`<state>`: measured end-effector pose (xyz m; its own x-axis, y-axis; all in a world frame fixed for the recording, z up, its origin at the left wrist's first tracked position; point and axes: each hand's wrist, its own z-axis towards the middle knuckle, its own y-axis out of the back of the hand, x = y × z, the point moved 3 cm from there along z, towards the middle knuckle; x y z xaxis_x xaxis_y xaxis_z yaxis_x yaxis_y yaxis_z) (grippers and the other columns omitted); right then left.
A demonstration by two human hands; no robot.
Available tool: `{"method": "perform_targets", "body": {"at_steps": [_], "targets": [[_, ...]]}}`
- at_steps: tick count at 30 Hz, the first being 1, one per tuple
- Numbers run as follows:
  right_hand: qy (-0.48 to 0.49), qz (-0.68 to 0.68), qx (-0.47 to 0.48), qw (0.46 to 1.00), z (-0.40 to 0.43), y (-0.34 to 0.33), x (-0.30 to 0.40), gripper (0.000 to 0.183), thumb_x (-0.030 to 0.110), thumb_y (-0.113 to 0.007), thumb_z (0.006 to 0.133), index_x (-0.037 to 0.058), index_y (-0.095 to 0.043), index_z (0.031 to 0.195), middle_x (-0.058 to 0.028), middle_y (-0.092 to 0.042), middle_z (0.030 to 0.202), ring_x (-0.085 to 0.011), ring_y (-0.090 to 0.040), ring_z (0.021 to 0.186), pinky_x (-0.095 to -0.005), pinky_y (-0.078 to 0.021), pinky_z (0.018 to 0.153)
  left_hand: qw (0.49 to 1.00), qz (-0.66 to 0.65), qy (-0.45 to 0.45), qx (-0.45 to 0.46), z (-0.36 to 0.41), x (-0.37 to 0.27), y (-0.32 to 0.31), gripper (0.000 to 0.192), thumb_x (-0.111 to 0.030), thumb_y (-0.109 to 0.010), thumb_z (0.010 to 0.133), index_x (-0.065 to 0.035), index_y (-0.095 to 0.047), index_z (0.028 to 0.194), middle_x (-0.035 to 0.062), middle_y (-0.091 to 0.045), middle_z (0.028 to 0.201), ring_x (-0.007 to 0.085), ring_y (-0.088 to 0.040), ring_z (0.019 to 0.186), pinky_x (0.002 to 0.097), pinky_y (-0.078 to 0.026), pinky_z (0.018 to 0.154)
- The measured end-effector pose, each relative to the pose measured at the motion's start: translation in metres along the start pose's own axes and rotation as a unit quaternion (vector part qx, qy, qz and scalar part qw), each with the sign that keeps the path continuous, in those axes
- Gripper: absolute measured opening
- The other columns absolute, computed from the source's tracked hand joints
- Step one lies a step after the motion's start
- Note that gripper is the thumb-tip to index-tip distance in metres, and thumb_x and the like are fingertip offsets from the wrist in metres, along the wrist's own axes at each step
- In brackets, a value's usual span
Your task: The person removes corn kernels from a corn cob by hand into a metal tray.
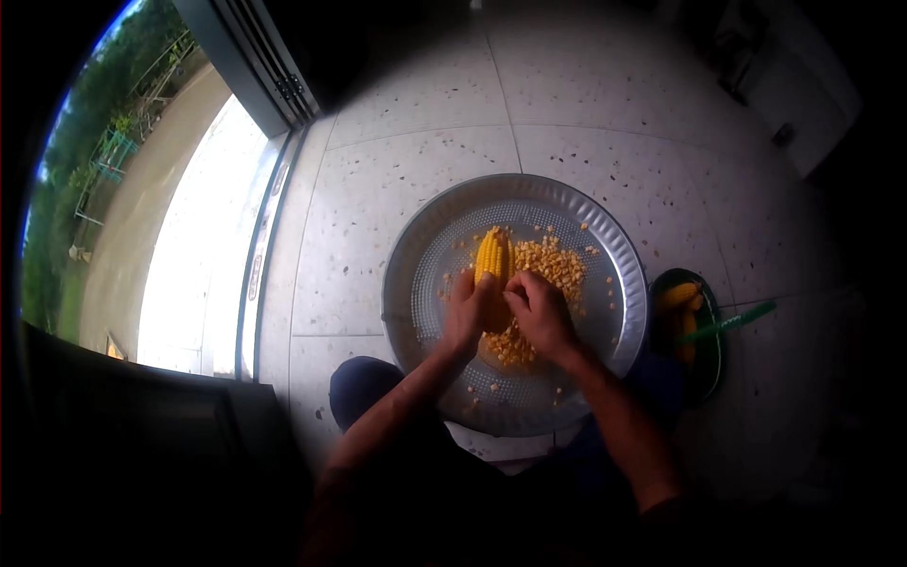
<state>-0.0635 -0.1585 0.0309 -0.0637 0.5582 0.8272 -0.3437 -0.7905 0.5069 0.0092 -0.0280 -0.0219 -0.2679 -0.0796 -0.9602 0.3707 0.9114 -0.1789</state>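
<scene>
Upright in my left hand is a yellow ear of corn, with my thumb lying along its front. My right hand is at the ear's right side, its fingers curled and the thumb close against the rows. What lies between those fingertips is hidden. Beneath both hands is a wide round metal pan with a fluted rim and a dimpled bottom. Loose corn kernels are heaped to the right of the ear, and more spill below it.
A green plastic basket holding corn ears stands right of the pan, its handle sticking out. My knee is near the pan's lower left. Speckled floor tiles surround it. At left, a doorway track borders bright ground outside.
</scene>
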Motion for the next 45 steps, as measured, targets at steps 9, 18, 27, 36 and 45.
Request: {"method": "perform_targets", "body": {"at_steps": [9,18,27,36,45], "targets": [[0.023,-0.104,-0.106,0.989,-0.007,0.032,-0.003,0.012,0.003,-0.065,0.091,-0.0003,-0.058,0.100,-0.0160,-0.065,0.090,-0.0337,-0.067,0.084,-0.0415,-0.0536,0.076,0.998,-0.065,0.008,0.012,0.006,-0.001,-0.006,0.038,-0.039,-0.051,0.105,-0.0036,-0.058,0.117,0.0074,-0.063,0.096,0.0161,-0.061,0.083,0.0303,-0.050,0.073],[0.117,0.674,0.397,0.612,-0.078,0.004,0.233,0.015,0.011,-0.059,0.102,0.0045,-0.062,0.116,-0.0088,-0.065,0.106,-0.0179,-0.066,0.098,-0.0322,-0.0530,0.087,0.999,-0.039,0.015,0.013,0.004,-0.009,0.024,0.038,-0.039,-0.051,0.104,-0.0037,-0.059,0.114,0.0081,-0.062,0.091,0.0175,-0.061,0.073,0.0306,-0.050,0.062],[-0.033,0.671,0.548,0.498,-0.132,0.046,0.306,0.034,0.026,-0.065,0.101,-0.0036,-0.066,0.117,-0.0207,-0.071,0.110,-0.0268,-0.070,0.098,-0.0336,-0.0555,0.084,0.995,-0.064,0.022,0.070,0.007,-0.010,0.003,0.049,-0.045,-0.051,0.105,-0.0010,-0.053,0.126,0.0082,-0.058,0.103,0.0180,-0.059,0.090,0.0324,-0.051,0.078],[-0.143,0.681,0.502,0.514,-0.156,0.071,0.303,0.032,0.025,-0.067,0.100,-0.0052,-0.067,0.111,-0.0211,-0.071,0.101,-0.0254,-0.070,0.092,-0.0318,-0.0559,0.079,0.992,-0.100,-0.001,0.070,0.013,0.000,0.022,0.050,-0.046,-0.053,0.103,0.0002,-0.054,0.124,0.0102,-0.059,0.103,0.0194,-0.061,0.088,0.0337,-0.053,0.075],[-0.487,0.356,0.459,0.653,-0.258,0.120,0.098,0.020,0.021,-0.059,0.102,0.0027,-0.060,0.110,-0.0003,-0.057,0.074,-0.0066,-0.048,0.058,-0.0207,-0.0391,0.053,0.988,-0.141,0.054,0.035,-0.001,-0.022,0.015,0.039,-0.041,-0.054,0.103,-0.0032,-0.056,0.111,0.0044,-0.054,0.085,0.0157,-0.051,0.069,0.0313,-0.044,0.060]]}}
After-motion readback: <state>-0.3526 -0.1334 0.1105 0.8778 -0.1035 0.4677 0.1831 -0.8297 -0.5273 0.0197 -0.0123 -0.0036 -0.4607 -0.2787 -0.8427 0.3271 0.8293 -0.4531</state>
